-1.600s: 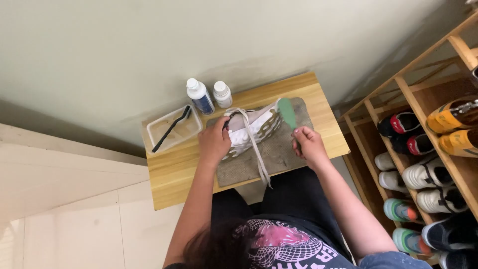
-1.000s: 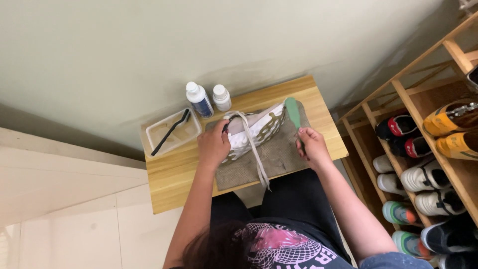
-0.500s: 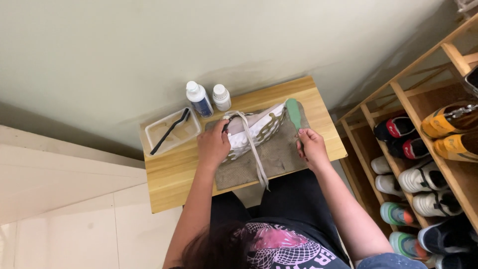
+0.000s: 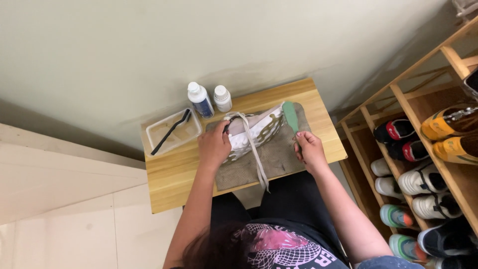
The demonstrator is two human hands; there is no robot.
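Surface: a small wooden table (image 4: 174,174) stood against a pale green wall (image 4: 149,45), with a grey mat (image 4: 279,159) on it.
Sneaker: the white patterned sneaker (image 4: 259,130) lay on the mat (lace trailing toward the person).
Left hand (image 4: 214,147): fingers were clamped on the sneaker.
Right hand (image 4: 309,149): fingers were closed around a green brush (image 4: 291,115).
Room: a shoe rack (image 4: 428,149) stood to the right; two bottles (image 4: 210,98) and a plastic tray (image 4: 172,130) sat on the table's far side.

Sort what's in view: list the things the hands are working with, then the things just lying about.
In hand:
- left hand on the white shoe, laces trailing
- right hand holding the green brush
- grey cloth under the shoe

Lying about:
- two white bottles
- clear tray with a black tool
- shoe rack alongside
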